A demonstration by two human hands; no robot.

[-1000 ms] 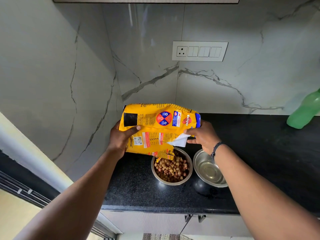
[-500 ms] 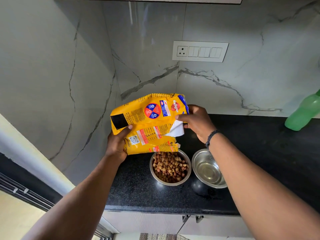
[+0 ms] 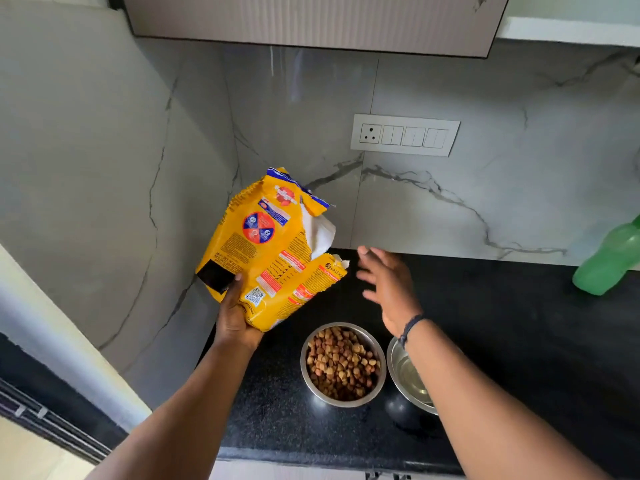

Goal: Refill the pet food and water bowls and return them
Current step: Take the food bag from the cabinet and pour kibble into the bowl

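Food bag (image 3: 273, 251) now tipped upright, left hand (image 3: 235, 317) gripping it, right hand (image 3: 388, 289) released, kibble-filled bowl (image 3: 343, 365), water bowl (image 3: 408, 375).

Showing: two steel bowls (image 3: 343, 364) (image 3: 410, 375), one yellow bag (image 3: 270, 251), one green bottle (image 3: 609, 261), one switch panel (image 3: 404, 134), two hands (image 3: 237, 317) (image 3: 389, 284).

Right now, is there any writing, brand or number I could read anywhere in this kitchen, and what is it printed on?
"SALTHA": only a partial guess, on the torn lower flap of the yellow pet food bag held in the left hand.
Bag's red logo, round blue-and-red badge, QR code and fine print: too small or blurred to read.
Switch plate, green bottle, both steel bowls: no readable text.
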